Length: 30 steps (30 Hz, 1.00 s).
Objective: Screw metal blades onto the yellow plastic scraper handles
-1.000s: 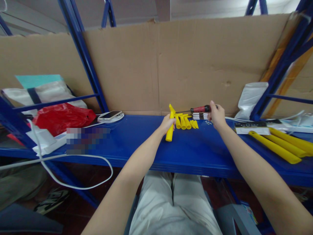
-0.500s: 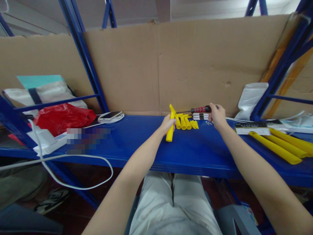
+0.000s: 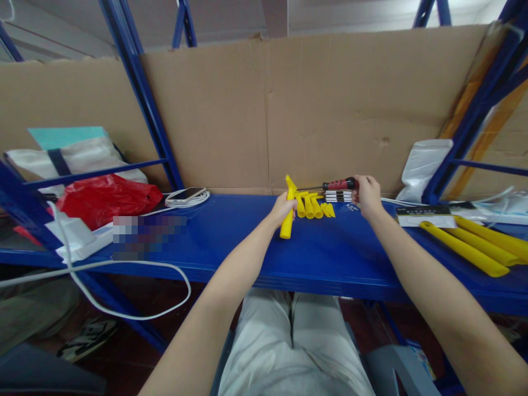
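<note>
My left hand [image 3: 284, 209] is closed around a yellow plastic tube with an angled, narrower top [image 3: 286, 225], held tilted above the blue shelf. In my right hand [image 3: 367, 193] is a screwdriver [image 3: 340, 184] with a red and black handle, gripped at the handle's end. Its thin shaft points left and reaches the upper part of the yellow tube; the exact contact at the tip is too small to make out. Just right of the tube lie several similar yellow tubes [image 3: 309, 206] and some small yellow pieces [image 3: 328, 209]. Tiny pale parts [image 3: 352, 207] lie below my right hand.
White and black strips [image 3: 338, 196] are stacked behind the screwdriver. Long yellow tubes [image 3: 470, 247] and a flat box [image 3: 427, 215] lie right. At left are a phone [image 3: 190, 193] on a coiled cable, a red bag [image 3: 107, 198] and a white cable hanging over the shelf [image 3: 247, 269] edge.
My right hand's fingers have shifted slightly on the screwdriver handle, which has turned a little. The left hand and yellow tube stay in place.
</note>
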### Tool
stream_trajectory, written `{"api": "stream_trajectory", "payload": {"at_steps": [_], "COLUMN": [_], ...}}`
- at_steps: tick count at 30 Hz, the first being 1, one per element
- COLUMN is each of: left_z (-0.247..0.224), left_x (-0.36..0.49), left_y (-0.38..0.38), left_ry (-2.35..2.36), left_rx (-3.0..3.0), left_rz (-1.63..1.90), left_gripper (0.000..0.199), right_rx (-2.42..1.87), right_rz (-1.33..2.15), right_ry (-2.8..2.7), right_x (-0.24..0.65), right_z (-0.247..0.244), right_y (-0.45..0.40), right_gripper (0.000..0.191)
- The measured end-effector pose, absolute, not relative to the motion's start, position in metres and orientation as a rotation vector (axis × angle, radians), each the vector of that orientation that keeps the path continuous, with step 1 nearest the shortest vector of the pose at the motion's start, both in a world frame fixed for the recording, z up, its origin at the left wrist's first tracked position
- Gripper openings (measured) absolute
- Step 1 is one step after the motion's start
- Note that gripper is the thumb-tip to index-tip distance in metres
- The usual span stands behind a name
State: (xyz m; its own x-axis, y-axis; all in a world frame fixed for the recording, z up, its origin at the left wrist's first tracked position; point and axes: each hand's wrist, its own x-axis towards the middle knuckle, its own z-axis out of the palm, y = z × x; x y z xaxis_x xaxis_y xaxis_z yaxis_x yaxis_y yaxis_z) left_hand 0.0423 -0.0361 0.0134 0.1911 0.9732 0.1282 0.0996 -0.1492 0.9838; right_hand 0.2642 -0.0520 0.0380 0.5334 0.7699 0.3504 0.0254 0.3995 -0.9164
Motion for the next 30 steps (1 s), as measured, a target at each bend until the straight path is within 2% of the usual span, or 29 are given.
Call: {"api": "stream_trajectory", "payload": {"at_steps": [7,13,19,25,30], "left_z": [0.013,0.013,0.013,0.014,0.015], "left_x": [0.043,0.043,0.042,0.041,0.041], "left_y": [-0.036,-0.036,-0.036,-0.034,-0.035], "left_ry": [1.075,1.069,1.094,1.098,1.09], "left_rx": [1.479,1.484,1.477,1.458,1.46], "left_rz": [1.116,1.118,1.109,1.121,1.128], "left_gripper": [0.041,0.038,0.04,0.039,0.04], "right_rx": [-1.031,-1.001,-0.99,-1.083,-1.057], "right_rz": [0.506,0.539,0.522,0.581,0.583], "right_ry": [-0.958,-0.925,-0.988,-0.95,-0.993], "right_x": [0.269,0.268,0.269,0.265,0.261], "right_z": [0.033,0.034,0.034,0.039,0.041], "right_y": [-0.047,-0.047,-0.048,-0.053,-0.058], "right_gripper": [0.041,0.034,0.043,0.024,0.029]}}
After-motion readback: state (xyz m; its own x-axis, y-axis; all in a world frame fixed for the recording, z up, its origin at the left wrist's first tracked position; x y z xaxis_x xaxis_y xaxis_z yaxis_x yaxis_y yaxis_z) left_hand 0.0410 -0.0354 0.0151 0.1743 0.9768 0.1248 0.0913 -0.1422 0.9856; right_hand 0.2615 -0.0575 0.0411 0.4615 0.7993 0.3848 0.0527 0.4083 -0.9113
